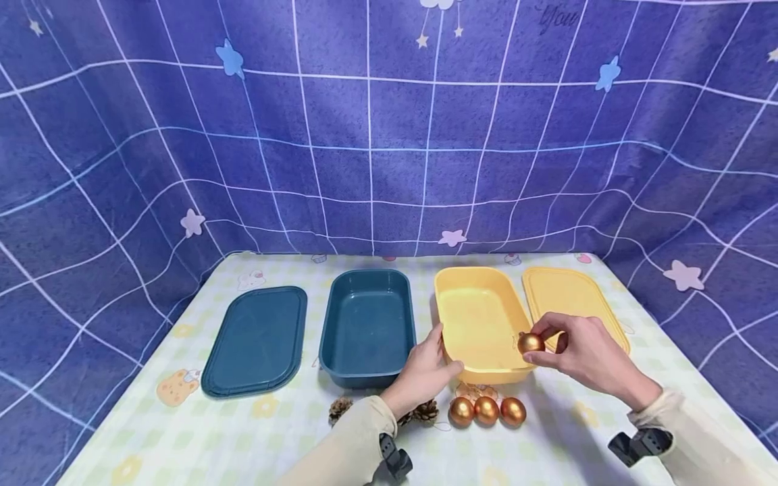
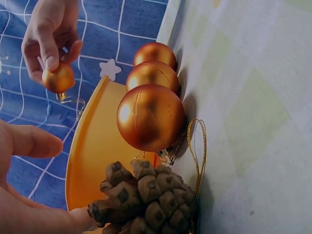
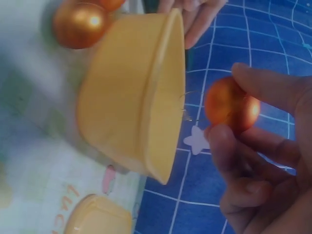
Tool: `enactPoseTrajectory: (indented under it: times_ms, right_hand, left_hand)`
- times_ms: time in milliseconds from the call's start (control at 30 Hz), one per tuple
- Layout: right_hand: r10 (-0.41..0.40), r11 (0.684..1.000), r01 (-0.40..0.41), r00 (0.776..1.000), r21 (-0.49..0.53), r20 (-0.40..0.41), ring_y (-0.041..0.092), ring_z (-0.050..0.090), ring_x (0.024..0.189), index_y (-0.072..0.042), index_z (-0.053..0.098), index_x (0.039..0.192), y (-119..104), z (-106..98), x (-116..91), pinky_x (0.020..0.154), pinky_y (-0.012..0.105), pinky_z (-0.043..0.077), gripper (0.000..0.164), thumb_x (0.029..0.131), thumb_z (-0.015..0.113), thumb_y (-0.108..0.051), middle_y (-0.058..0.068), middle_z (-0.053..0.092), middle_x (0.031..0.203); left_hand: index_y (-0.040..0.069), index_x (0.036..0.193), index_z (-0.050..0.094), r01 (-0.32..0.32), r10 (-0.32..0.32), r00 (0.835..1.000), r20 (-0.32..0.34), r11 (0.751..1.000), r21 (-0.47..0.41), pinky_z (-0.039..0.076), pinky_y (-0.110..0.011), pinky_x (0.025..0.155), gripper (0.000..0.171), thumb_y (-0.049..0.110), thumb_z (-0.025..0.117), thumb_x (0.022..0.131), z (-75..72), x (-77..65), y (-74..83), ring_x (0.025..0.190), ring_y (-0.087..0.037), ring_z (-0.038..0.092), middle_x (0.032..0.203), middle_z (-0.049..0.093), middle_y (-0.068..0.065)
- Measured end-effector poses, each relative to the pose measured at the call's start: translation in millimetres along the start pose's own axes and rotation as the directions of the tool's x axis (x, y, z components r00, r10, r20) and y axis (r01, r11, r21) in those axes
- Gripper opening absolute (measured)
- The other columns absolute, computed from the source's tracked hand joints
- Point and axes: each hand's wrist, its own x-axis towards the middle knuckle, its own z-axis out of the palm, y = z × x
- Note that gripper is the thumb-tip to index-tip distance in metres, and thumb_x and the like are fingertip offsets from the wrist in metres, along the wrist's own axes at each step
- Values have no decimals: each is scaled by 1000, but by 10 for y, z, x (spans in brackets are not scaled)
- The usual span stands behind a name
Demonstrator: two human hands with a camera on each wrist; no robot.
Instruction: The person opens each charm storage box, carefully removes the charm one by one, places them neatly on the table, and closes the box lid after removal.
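Observation:
My right hand (image 1: 583, 347) pinches a shiny gold Christmas ball (image 1: 531, 343) between thumb and fingers, above the right front corner of the yellow box (image 1: 483, 376). A thin loop hangs from the cap of this ball (image 3: 231, 105) in the right wrist view. My left hand (image 1: 425, 371) lies at the box's left front corner, fingers extended along the left side and thumb by the front rim. Three more gold balls (image 1: 486, 410) sit in a row in front of the box. Brown pine cones (image 1: 425, 412) lie near my left wrist, partly hidden by the forearm.
A dark blue box (image 1: 367, 337) stands left of the yellow one, with a matching blue lid (image 1: 258, 341) farther left. The yellow lid (image 1: 574, 297) lies at the right, behind my right hand. A checked cloth covers the table (image 1: 213, 445); a blue curtain (image 1: 395, 169) hangs behind.

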Motion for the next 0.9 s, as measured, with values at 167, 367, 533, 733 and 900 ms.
enactPoseTrajectory:
  times_ms: [167,367,533,733,900]
  right_hand:
    - [-36,999,36,998,12,-59,-7,50,53,-27,70,87,45,38,-105,46,17,42,26,71,90,-26,-8,75,80]
    - [-86,996,88,994,22,-67,-9,49,54,-31,71,89,79,91,-208,47,16,41,29,69,91,-25,-13,73,80]
    - [-107,993,109,993,47,-40,-9,48,52,-32,70,87,93,162,-310,46,15,40,29,68,91,-25,-18,67,75]
    - [-105,993,106,994,50,-25,-11,47,53,-32,71,87,157,275,-462,45,14,40,31,66,92,-24,-21,63,72]
    - [-69,996,70,997,64,-18,-11,46,53,-30,70,85,237,381,-592,46,14,39,32,66,92,-19,-20,64,72]
  left_hand:
    - [-1,158,23,-6,6,1000,4,1000,-8,35,-45,123,80,0,63,88,9,6,-14,148,-32,39,158,40,-22]
    - [0,157,25,14,-13,1000,-8,999,40,37,-42,123,79,2,63,88,7,18,-27,147,-29,41,157,43,-19]
    - [0,157,26,19,-18,1000,-14,998,59,38,-43,122,79,2,64,88,-10,21,-20,146,-30,43,156,44,-19]
    - [0,158,24,35,-34,999,-11,998,48,37,-42,123,80,3,64,88,-18,31,-16,147,-29,41,157,42,-19]
    - [1,159,22,42,-42,999,2,999,28,37,-41,123,80,2,62,90,-11,35,-18,148,-29,40,159,40,-18]
